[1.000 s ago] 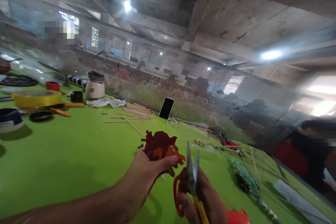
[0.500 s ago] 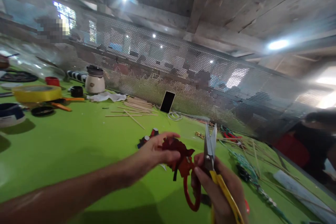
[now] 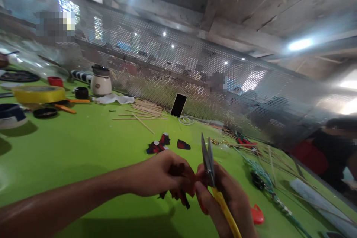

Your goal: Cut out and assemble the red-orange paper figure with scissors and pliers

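My left hand (image 3: pixel 160 174) is closed around a red piece of thin sheet material (image 3: pixel 192 183), with dark jagged bits (image 3: pixel 182 198) hanging below its fingers. My right hand (image 3: pixel 231 197) holds yellow-handled scissors (image 3: pixel 209 167), their blades pointing up and slightly apart. Its thumb and fingertips also meet the edge of the red piece. Much of that piece is hidden by my fingers. Just beyond my left hand, several dark red-and-black cutouts (image 3: pixel 156 146) lie in a small heap, and a single dark red cutout (image 3: pixel 183 144) lies to their right.
Thin sticks (image 3: pixel 147 109), a phone (image 3: pixel 178 105) and a white cable coil (image 3: pixel 186 120) lie along the mesh screen (image 3: pixel 156 70). A yellow tape roll (image 3: pixel 39 94) and a white jar (image 3: pixel 100 81) stand left. Green braided cord (image 3: pixel 259 176) and a red object (image 3: pixel 257 214) are right.
The red piece has turned and drawn in between my hands, its hanging loop no longer showing clearly. The scissors have shifted left. A single dark red cutout now shows on the table.
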`<state>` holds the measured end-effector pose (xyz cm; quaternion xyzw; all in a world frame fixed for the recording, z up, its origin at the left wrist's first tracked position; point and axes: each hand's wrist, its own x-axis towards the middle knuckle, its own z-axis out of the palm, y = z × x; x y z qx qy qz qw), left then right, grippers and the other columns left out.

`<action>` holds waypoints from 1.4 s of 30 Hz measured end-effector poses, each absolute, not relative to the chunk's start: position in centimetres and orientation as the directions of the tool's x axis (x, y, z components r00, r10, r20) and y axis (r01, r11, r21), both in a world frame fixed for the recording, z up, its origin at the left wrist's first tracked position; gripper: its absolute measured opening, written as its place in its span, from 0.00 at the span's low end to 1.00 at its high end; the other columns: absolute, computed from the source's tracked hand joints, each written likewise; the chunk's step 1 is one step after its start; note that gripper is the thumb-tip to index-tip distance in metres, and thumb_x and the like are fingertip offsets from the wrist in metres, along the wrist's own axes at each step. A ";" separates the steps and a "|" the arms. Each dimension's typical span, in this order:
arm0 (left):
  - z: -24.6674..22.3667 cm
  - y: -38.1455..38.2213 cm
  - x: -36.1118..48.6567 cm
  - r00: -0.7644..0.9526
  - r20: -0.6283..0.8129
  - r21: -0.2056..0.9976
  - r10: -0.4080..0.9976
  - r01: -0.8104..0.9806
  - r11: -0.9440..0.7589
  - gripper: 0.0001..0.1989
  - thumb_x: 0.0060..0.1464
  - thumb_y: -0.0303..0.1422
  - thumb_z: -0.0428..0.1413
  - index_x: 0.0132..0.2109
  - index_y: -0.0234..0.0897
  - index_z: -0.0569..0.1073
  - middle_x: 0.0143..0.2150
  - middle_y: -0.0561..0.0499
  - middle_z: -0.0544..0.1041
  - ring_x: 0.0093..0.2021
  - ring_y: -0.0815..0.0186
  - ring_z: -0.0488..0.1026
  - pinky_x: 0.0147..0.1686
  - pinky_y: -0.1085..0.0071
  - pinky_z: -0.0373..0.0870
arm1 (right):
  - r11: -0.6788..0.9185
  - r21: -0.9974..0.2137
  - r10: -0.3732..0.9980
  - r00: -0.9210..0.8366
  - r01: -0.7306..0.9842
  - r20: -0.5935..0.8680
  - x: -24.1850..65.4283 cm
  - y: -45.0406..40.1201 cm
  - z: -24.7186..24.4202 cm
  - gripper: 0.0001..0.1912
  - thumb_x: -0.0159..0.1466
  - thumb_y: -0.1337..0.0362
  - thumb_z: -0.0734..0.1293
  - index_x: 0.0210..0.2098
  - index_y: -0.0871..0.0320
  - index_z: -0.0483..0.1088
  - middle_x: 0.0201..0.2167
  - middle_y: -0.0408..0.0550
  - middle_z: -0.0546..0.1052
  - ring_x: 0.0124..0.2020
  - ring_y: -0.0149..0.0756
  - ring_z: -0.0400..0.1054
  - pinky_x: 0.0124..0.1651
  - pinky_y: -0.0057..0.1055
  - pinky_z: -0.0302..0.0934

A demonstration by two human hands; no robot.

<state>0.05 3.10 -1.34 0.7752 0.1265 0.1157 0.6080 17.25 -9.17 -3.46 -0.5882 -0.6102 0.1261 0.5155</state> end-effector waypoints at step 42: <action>-0.5 -0.6 0.5 0.651 0.143 0.927 0.745 -0.353 0.130 0.09 0.47 0.36 0.66 0.29 0.35 0.77 0.23 0.51 0.78 0.22 0.68 0.75 0.21 0.77 0.71 | 0.450 -0.707 0.824 0.051 0.546 0.564 16.1 -10.3 -3.7 0.31 0.63 0.35 0.69 0.63 0.35 0.70 0.49 0.48 0.76 0.32 0.40 0.74 0.36 0.31 0.73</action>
